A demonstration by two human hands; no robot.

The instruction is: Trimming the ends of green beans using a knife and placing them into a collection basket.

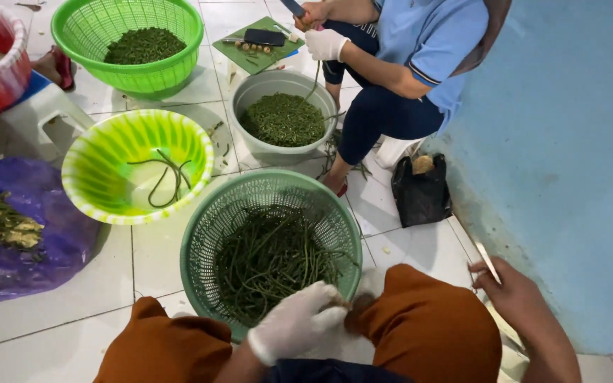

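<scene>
I sit low over a white tiled floor [108,284], my knees in rust-orange cloth at the bottom of the view. My left hand [298,323], in a white glove, is curled shut around the ends of a few long green beans [271,259] at the near rim of a dark green mesh basket [200,234], which sits between my knees and is heaped with whole beans. My right hand [512,291], bare, is well apart from the left, out beside my right knee near the blue wall [569,142], and is closed on a thin pale blade-like tool [487,261]; I cannot tell exactly what kind it is.

Just beyond my basket, to the left, a lime-and-white bowl [94,177] holds a few loose bean strands. Behind it, a bright green basket [79,28] holds chopped beans, and a grey tub [250,89] to its right holds more. A crumpled purple plastic bag [37,241] lies at far left.

Opposite me sits another person in a blue shirt, one hand gloved [324,44], near a green cutting board [250,53]. A small black bag [420,195] rests by the wall.
</scene>
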